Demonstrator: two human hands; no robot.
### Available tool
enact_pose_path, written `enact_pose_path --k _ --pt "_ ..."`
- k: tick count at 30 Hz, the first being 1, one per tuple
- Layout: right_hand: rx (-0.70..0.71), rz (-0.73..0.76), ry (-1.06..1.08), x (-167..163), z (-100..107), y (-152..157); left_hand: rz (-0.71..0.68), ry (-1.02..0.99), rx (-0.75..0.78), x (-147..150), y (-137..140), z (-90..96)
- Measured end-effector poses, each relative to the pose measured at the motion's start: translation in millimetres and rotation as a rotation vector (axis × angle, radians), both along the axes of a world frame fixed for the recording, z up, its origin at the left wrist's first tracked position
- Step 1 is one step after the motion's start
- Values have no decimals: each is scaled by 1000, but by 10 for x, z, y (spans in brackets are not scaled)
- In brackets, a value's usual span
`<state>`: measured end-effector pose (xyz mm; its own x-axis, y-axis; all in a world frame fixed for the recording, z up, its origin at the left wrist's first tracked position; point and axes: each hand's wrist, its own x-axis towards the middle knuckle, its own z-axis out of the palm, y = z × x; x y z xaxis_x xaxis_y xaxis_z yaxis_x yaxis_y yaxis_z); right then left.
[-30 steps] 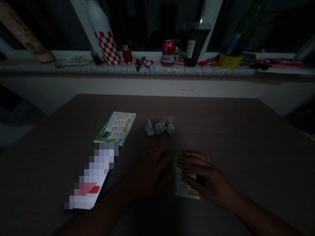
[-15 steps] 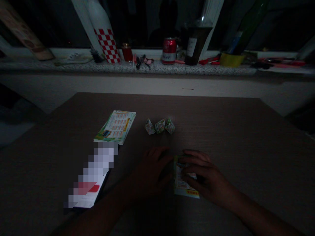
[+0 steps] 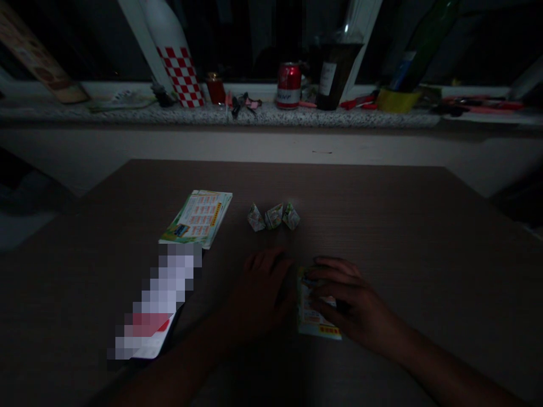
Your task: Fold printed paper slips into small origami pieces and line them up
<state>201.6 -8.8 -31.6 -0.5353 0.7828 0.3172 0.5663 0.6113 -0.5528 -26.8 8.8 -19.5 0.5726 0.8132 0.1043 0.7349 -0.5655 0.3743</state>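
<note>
A small printed calendar sheet (image 3: 319, 329) lies flat on the table in front of me. My right hand (image 3: 352, 297) rests over its right half, fingers bent a little and spread, covering part of the print. Just left of the sheet is my left hand (image 3: 263, 291), low over the table, its fingers stretched out and thumb apart, holding nothing. In the dim light I cannot tell whether its fingertips touch the sheet's edge. Beyond both hands, three small folded paper pieces (image 3: 274, 216) stand in a row.
A stack of similar calendar sheets (image 3: 201, 217) lies on the left of the table (image 3: 360, 198). Below it, a lit phone (image 3: 150, 346) is partly blurred out. Along the windowsill (image 3: 280, 118) stand a checkered bottle (image 3: 180, 73), a red can (image 3: 289, 85) and other bottles.
My left hand has drawn slightly left from the sheet's edge. The right hand keeps its place on the sheet. The whole view has shifted a little.
</note>
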Motion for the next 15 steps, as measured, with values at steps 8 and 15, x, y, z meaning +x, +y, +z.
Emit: enact_pose_path --k 8,15 --pt "-7 -13 7 -8 7 0 34 12 31 45 -17 5" --pt "7 -9 9 0 -13 -3 37 25 57 50 -8 -13"
